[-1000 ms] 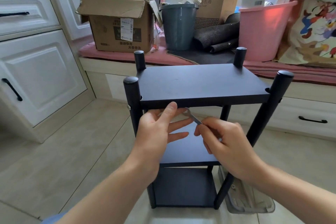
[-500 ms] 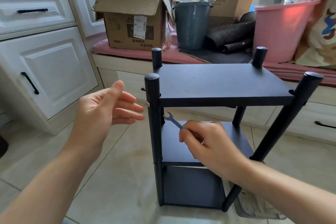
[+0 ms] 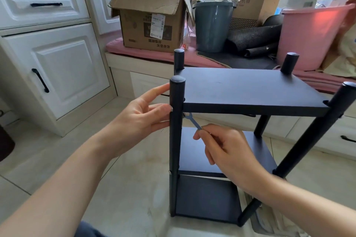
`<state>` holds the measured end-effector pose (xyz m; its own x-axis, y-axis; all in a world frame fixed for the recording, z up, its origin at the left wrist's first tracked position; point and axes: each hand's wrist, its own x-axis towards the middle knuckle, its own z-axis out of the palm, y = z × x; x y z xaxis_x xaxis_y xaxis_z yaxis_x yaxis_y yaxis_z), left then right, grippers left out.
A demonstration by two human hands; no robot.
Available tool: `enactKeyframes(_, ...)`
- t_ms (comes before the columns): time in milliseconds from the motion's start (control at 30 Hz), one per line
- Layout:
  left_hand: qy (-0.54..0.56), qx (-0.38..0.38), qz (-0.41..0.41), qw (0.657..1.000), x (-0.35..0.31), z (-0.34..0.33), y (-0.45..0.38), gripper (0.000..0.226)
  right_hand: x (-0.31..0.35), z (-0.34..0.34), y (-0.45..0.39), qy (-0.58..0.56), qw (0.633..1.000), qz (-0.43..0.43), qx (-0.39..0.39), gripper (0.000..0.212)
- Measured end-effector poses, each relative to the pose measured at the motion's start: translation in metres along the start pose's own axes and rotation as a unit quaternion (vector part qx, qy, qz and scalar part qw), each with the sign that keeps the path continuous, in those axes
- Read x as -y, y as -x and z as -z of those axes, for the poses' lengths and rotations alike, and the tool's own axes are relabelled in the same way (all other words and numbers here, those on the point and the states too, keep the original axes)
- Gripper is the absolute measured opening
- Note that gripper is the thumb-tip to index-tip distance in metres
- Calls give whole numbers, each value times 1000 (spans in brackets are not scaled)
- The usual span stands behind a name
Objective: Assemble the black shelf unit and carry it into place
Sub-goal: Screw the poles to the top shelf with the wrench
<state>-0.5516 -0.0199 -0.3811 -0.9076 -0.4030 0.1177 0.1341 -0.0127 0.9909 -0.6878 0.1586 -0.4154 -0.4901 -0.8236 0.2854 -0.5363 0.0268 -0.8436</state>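
Under the top shelf [image 3: 248, 86], beside the near-left post [image 3: 176, 121]: spanner [image 3: 193, 122] pinched in right hand [image 3: 229, 152], slanting up-left to the joint; left hand [image 3: 142, 117] nearer, fingers straight against post. Probably tightening next.

L hand [image 3: 142, 119] now touching front-left post [image 3: 176, 121]; wrench [image 3: 193, 122] raised to joint.

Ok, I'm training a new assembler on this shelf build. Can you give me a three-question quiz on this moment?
1. True or false: the right hand holds a small wrench.
2. The left hand's fingers touch: A) the grey bucket B) the front-left post C) the cardboard box.
3. Fill in: the wrench head sits just under the ___ shelf.

Key: 1 true; 2 B; 3 top.
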Motion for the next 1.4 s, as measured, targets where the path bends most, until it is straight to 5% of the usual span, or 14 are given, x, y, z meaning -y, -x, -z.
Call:
enactKeyframes(667,60,134,16,989,6,-23,-10,72,-2,38,30,4,999,-10,-39,25)
enactKeyframes(1400,102,113,6,988,7,-28,-9,69,5,35,33,-40,997,-26,-59,25)
